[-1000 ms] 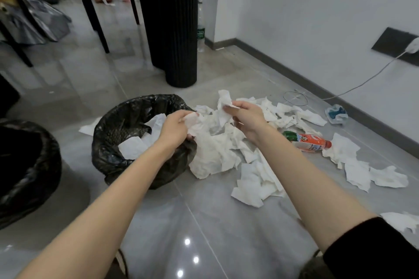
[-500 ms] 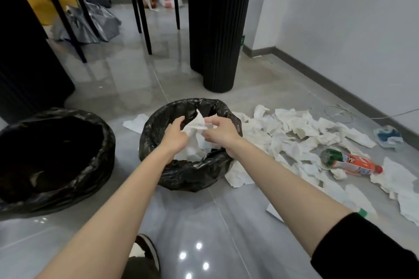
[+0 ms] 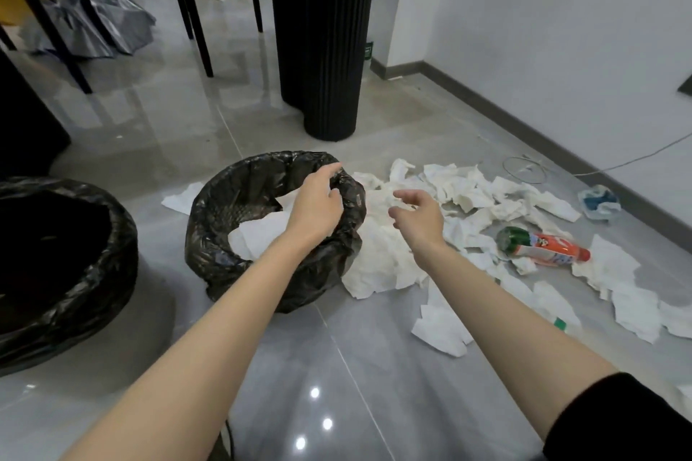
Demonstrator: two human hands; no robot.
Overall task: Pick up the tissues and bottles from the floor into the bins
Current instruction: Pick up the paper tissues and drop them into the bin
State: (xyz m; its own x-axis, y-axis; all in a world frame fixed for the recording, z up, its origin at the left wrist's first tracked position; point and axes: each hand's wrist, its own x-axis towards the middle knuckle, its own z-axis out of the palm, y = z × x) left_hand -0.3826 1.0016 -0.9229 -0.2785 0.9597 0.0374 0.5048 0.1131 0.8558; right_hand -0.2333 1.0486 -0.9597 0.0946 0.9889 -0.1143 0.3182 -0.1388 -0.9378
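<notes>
A person in a black sleeve (image 3: 618, 423) reaches both bare forearms out over a glossy grey tiled floor (image 3: 299, 378). A torn white tissue sheet (image 3: 442, 329) lies nearest, apart from the main litter. At near left stands a large round bin lined with black plastic (image 3: 112, 273); nothing shows in its dark inside, so it is probably kept for bottles. Just right of it stands a smaller black-lined bin (image 3: 204, 236), which already holds crumpled white tissues (image 3: 258, 236) and is set touching the mess, likely to keep each drop short. The left hand (image 3: 318, 198) hovers over this bin's far right rim with fingers loosely bent and nothing in them, a pose that suggests a load just let go. The right hand (image 3: 419, 215) hangs beside the bin, over the heap of white tissues on the floor (image 3: 378, 262), empty, fingers spread and half curled as if for the next grab. Further right, an orange-labelled plastic bottle with a green end (image 3: 543, 247) lies on its side among more scraps that trail to the right. Most of the job looks undone. Near the wall sit a crumpled blue-and-white wrapper (image 3: 599, 200) and a thin white cable (image 3: 636, 157). Beyond stand a black fluted column (image 3: 325, 37), black chair legs (image 3: 194, 11) and a folded grey umbrella (image 3: 105, 26).
</notes>
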